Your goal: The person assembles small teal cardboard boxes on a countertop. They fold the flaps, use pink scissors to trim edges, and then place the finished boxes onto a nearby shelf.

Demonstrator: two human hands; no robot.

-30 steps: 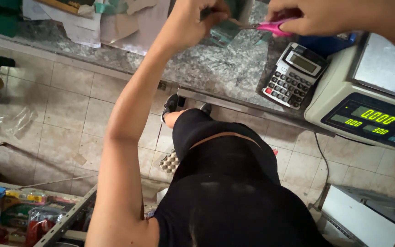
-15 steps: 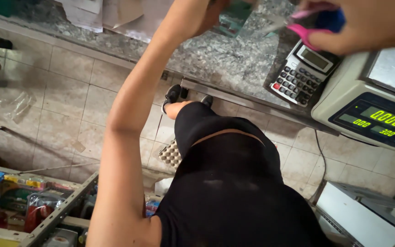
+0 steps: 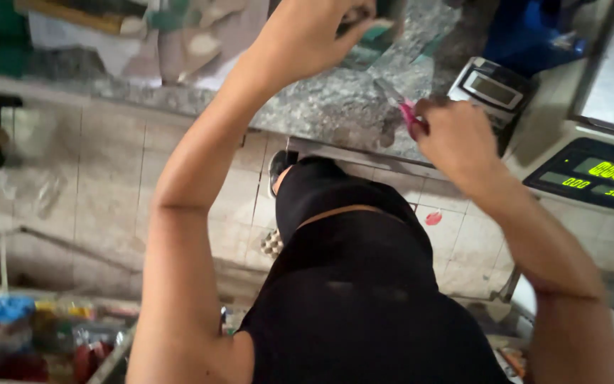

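My left hand (image 3: 318,39) is raised over the speckled stone counter (image 3: 328,107), its fingers pinched on a small greenish packet (image 3: 367,35) that is blurred. My right hand (image 3: 456,139) is lower, at the counter's front edge, closed on pink-handled scissors (image 3: 406,110) whose blades point up and left toward the packet. The blades are apart from the packet. Below both arms I see my black clothing and one foot on the tiled floor.
A grey calculator (image 3: 492,85) lies on the counter just right of my right hand. A digital scale (image 3: 598,178) with a lit green display stands at the right. Papers and cardboard (image 3: 179,43) lie at the back left. A crate of colourful packets (image 3: 44,341) sits lower left.
My right hand with the scissors came down and left, from above the calculator to the counter's front edge. My left hand stayed raised with the packet.
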